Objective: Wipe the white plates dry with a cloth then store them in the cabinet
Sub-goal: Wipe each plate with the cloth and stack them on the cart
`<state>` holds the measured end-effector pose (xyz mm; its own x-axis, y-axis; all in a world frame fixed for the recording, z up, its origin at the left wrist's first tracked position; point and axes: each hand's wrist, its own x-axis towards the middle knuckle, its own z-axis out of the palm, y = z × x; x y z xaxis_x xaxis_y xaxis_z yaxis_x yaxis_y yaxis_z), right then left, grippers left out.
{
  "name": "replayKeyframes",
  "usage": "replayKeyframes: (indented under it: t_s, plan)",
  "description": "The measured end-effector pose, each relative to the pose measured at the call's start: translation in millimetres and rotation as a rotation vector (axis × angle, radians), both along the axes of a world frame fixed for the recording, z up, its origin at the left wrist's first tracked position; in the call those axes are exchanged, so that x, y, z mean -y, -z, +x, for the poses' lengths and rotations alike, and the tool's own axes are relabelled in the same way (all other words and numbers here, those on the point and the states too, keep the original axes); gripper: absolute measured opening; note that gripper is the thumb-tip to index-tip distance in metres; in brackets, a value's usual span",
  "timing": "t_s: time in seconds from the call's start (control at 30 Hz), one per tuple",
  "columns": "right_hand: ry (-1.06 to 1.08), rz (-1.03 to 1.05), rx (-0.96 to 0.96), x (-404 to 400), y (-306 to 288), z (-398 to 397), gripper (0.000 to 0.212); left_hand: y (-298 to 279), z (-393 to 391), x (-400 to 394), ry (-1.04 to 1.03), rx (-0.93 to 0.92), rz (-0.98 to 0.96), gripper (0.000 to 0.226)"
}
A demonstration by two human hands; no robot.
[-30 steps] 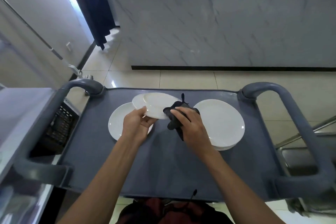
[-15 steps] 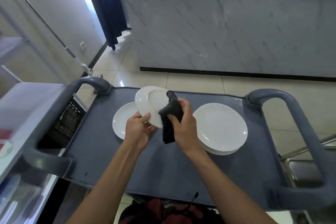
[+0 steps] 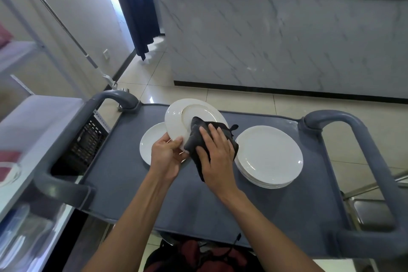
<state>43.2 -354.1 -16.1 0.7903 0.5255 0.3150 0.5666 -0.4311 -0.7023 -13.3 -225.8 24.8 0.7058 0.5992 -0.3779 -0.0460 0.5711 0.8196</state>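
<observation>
Head view, the only one: the left hand [image 3: 169,157] grips the near-left rim of a plate [image 3: 176,121], thumb on the face turned to the camera, and holds it tilted up above the cart [image 3: 136,183]. That face shows a raised foot ring, so it is probably the underside. The right hand [image 3: 217,154] presses a dark cloth [image 3: 194,139] against the plate's right part, fingers spread over the fabric and curled into it, so it grasps the cloth; a loose corner hangs below the hand.

Judging by this, the step in hand is the drying of one plate, with storing not yet begun. A single plate [image 3: 148,146] lies flat on the cart at the left, partly hidden behind the lifted one, and a stack [image 3: 268,157] of plates sits to the right of the hands; which of these are already dry cannot be told. The next move probably calls for the cloth to sweep round the rest of this face, with the left hand turning the rim to feed fresh surface while keeping its firm pinch, since a wet glazed plate may slip.

The cart has a flat grey-blue top with thick grey handles [image 3: 344,121] looping up at the left and right ends. Beyond it lies a pale tiled floor [image 3: 242,99], then a counter [image 3: 287,40] with a marbled white front and a black top. A dark blue curtain [image 3: 136,6] hangs at the far left beside a bright opening. A black crate [image 3: 88,141] sits just left of the cart, under a pale shelf. No cabinet can be picked out with certainty.
</observation>
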Motion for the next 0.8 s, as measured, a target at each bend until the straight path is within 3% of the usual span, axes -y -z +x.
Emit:
replayKeyframes:
  t_s: [0.2, 0.43, 0.7, 0.8]
  plan:
    - [0.128, 0.209, -0.202, 5, 3, 20, 0.05, -2, -4, -3, 0.074, 0.05, 0.038, 0.027]
    - [0.138, 0.329, -0.386, 7, -11, 43, 0.046, -6, -5, -17, 0.151, 0.079, 0.084, 0.025]
    - [0.168, 0.306, -0.385, -6, -18, 81, 0.047, -10, -5, -42, 0.334, 0.104, 0.155, 0.025]
    - [0.163, 0.314, -0.353, -16, -26, 89, 0.046, -9, -3, -56, 0.423, 0.083, 0.188, 0.035]
